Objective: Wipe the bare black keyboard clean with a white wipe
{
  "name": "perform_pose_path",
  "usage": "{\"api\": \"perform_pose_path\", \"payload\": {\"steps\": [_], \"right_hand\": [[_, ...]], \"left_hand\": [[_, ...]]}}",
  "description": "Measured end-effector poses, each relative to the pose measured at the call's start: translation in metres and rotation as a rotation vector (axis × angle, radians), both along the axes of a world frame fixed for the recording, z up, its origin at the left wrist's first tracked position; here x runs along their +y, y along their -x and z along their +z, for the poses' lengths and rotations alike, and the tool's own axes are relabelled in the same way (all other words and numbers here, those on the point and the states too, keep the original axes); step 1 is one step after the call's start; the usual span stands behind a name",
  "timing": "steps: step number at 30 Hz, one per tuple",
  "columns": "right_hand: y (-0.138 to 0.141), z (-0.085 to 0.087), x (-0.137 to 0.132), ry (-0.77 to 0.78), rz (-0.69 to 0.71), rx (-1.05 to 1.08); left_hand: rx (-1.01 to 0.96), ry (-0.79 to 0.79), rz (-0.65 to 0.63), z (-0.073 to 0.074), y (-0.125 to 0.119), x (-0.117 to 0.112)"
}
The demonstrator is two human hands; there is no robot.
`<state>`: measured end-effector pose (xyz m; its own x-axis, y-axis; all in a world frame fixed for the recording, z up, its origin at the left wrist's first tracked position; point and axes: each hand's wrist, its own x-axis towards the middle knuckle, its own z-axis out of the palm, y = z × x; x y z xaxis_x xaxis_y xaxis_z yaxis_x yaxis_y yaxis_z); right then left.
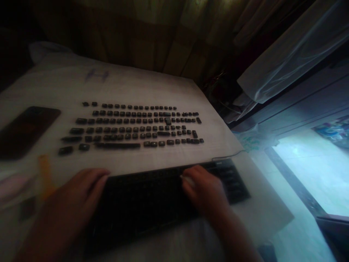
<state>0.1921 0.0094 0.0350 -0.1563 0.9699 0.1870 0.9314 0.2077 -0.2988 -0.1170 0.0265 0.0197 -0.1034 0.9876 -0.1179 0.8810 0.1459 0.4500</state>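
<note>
A black keyboard base (141, 203) lies at a slant on the near part of the white-covered table. My left hand (81, 189) is closed around its left end, thumb and fingers along the edge. Over the right half of the base, my right hand (203, 185) is closed in a pinch. A small whitish thing (188, 181) shows between its fingers; blur and dim light hide its kind. Beyond the base, loose black keycaps lie in several rows, with a long space bar (118, 146) in the nearest row.
A dark phone (28, 129) lies at the left, with a yellow strip (45, 174) and a blurred pinkish thing (12, 187) nearer me. A thin cable (227, 157) runs from the base's far edge to the right. The table's right edge drops to a pale floor (311, 171).
</note>
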Motion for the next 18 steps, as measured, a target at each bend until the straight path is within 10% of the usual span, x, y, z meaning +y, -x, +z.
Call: {"api": "perform_pose_path", "payload": {"steps": [18], "right_hand": [[-0.0008,-0.0023,-0.0081,0.032,-0.014,0.035]], "left_hand": [[0.003,-0.005,0.013,0.0070,-0.0045,0.0002]]}}
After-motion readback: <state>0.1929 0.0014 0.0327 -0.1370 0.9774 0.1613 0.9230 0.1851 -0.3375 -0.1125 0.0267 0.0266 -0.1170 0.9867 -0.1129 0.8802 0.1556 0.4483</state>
